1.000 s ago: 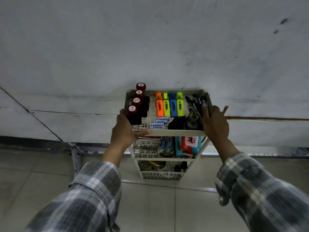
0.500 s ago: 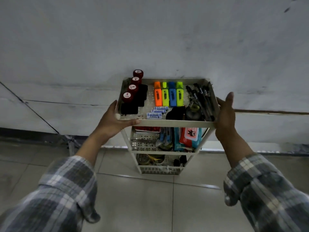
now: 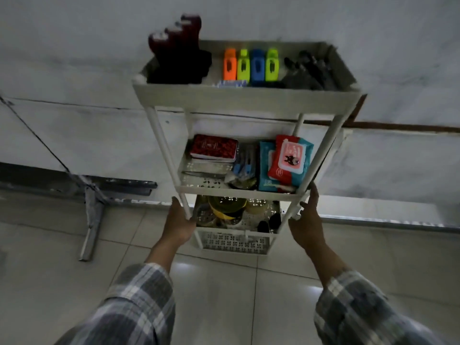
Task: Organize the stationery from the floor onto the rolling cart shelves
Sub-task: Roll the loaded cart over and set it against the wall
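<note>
Steadying of the loaded rolling cart (image 3: 245,95), which stands on the tiled floor close against the wall. The left hand (image 3: 178,221) and right hand (image 3: 305,220) are laid against the two front posts, between the middle and bottom shelves. The right fingers (image 3: 314,197) are held straight and together up the post; whether the left fingers close round theirs cannot be told. Highlighters (image 3: 257,70) lie loose at the top shelf's middle, and wipes (image 3: 290,160) at the middle shelf's right edge. The thin plastic frame is judged light, flexible and top-laden — best taken at both posts and kept upright.
</note>
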